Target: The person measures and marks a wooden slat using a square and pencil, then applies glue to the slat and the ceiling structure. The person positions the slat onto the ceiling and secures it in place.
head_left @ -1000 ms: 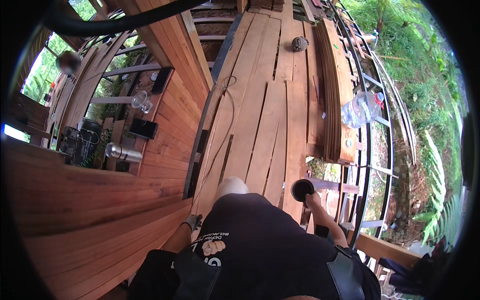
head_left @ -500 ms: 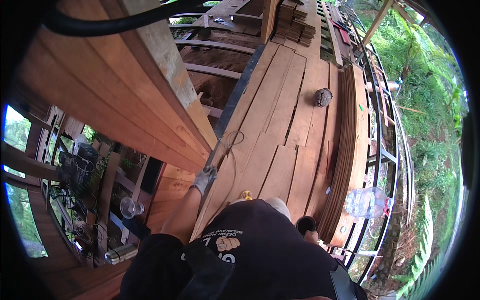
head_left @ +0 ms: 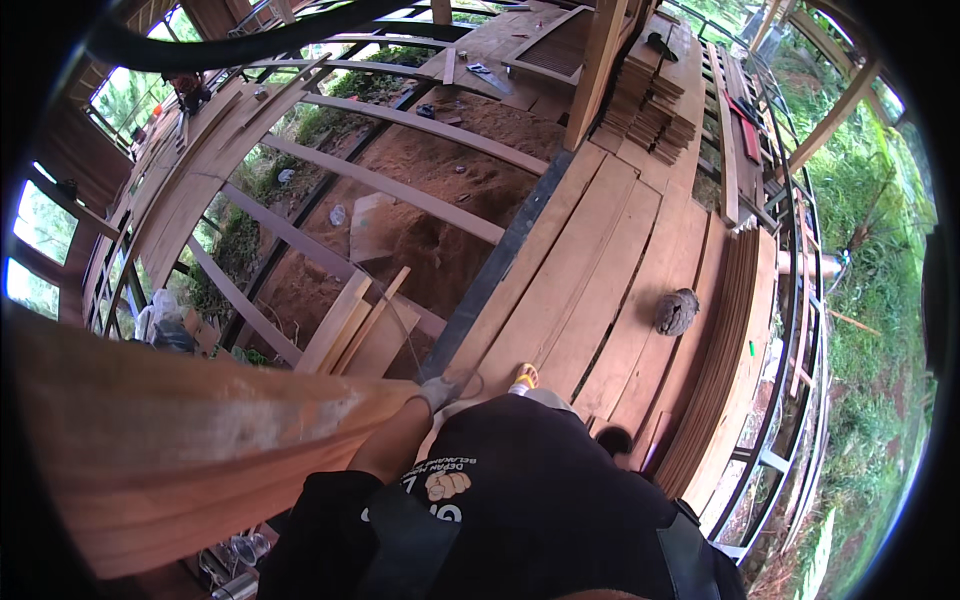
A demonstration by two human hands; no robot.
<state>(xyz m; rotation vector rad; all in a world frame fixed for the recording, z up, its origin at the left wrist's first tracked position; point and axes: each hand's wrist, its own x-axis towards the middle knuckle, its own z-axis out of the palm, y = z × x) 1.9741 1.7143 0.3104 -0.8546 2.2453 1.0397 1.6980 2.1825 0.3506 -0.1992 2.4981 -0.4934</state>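
Note:
My left hand point(head_left: 437, 392), in a grey glove, is low beside the dark beam edge, left of my foot. Its fingers are curled round a thin wire point(head_left: 476, 384), which loops out over the planks and also trails up to the left. On my right, a dark round cup point(head_left: 613, 438) hangs in front of my body, its black opening facing up. Only a sliver of my right hand point(head_left: 622, 462) shows just below the cup, closed on it; most of its fingers are hidden. My foot in a yellow sandal point(head_left: 525, 378) stands on the plank floor point(head_left: 560, 320).
A large wooden post point(head_left: 220, 430) fills the lower left. Beyond the dark beam point(head_left: 505, 255), open joists point(head_left: 400, 190) span bare soil. A rough brown ball-like object point(head_left: 677, 312) sits by a long stack of thin boards point(head_left: 715, 350). More boards point(head_left: 645, 105) are piled ahead.
My view has moved forward past the post, opening up the joists and soil on the left. My gloved hand and the wire came along; the clear bottle at the right has left view.

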